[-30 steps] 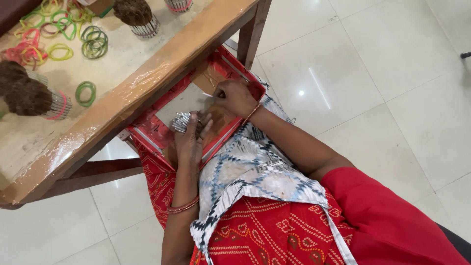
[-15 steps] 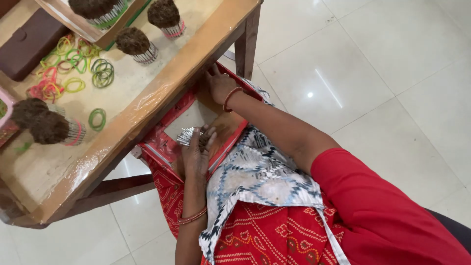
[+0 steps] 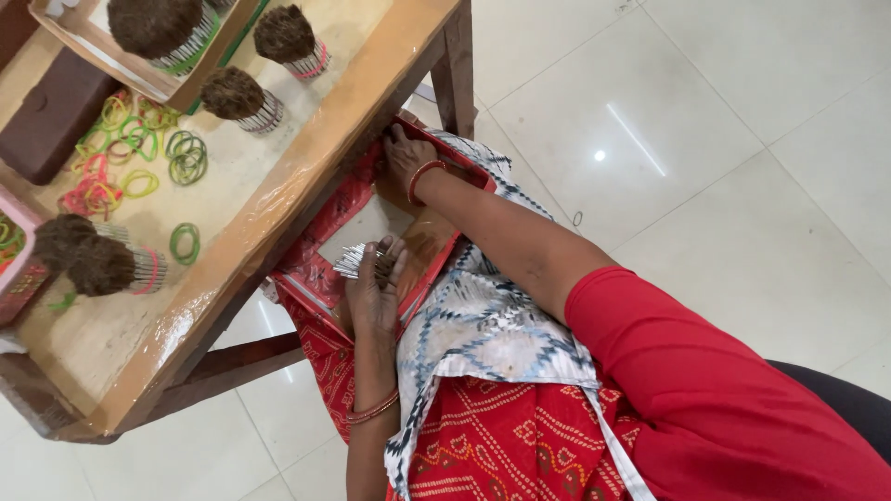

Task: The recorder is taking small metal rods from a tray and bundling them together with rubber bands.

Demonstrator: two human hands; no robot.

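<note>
Sticks [image 3: 357, 262], thin and pale and gathered in a small bundle, lie in the red tray [image 3: 311, 269] on our lap, just below the edge of the bench [image 3: 278, 199]. Our left hand [image 3: 373, 289] is curled around the bundle, fingers closed on its near end, so only the far tips of the sticks show and we cannot count them. Our right hand [image 3: 406, 153] reaches to the far corner of the tray, right under the bench edge; its fingers press against the tray rim there, but the bench shadow hides the fingertips, and we cannot tell whether they grip anything. A patterned white and grey cloth [image 3: 483, 325] covers the lap beside the tray and hides the tray's near corner. On the bench, above the tray, stand dark brush-like bundles [image 3: 232, 95] bound with bands, with loose coloured rubber bands [image 3: 139, 148] scattered past them. A dark brown block [image 3: 46, 121] sits at the far left of the bench, partly cut off, and a wooden box [image 3: 121, 70] holding one bundle is cropped by the top edge.
</note>
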